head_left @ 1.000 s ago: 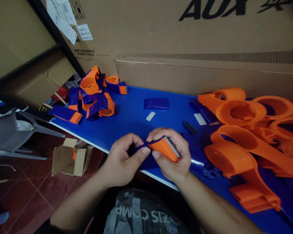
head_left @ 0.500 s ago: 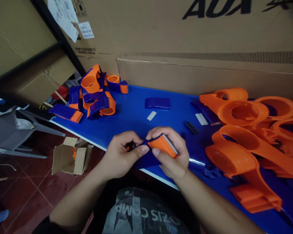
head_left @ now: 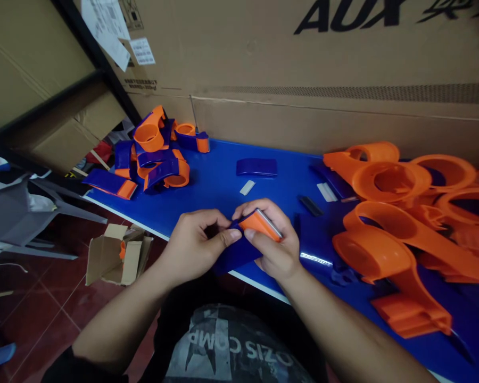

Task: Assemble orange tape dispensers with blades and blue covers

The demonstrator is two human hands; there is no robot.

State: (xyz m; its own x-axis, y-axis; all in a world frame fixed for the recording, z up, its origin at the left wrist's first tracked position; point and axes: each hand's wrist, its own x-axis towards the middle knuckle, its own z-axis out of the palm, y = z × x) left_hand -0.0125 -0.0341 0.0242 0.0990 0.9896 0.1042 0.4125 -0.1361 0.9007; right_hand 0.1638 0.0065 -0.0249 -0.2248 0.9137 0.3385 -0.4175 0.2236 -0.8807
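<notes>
Over the front edge of the blue table, my right hand (head_left: pixel 277 244) grips a tape dispenser (head_left: pixel 257 223) by its orange end, which carries a silver metal strip. My left hand (head_left: pixel 203 242) pinches a dark blue part of the same dispenser between thumb and forefinger, its other fingers curled. A blue plastic flap shows below the two thumbs. Most of the dispenser is hidden by my fingers. Beyond my hands lie a curved blue plastic cover (head_left: pixel 256 167) and a small whitish strip (head_left: pixel 247 187).
Orange dispenser frames (head_left: pixel 389 181) are heaped at the right. Blue-and-orange dispensers (head_left: pixel 155 154) are piled at the far left. A dark strip (head_left: pixel 310 205) and pale strips (head_left: pixel 327 192) lie right of centre. A large cardboard box (head_left: pixel 263 64) backs the table (head_left: pixel 219 154); a small open carton (head_left: pixel 104 260) sits on the floor.
Both hands still hold the dispenser; the right hand and the orange end have shifted slightly up and left. More of the blue flap shows beneath the hands. The view has moved slightly.
</notes>
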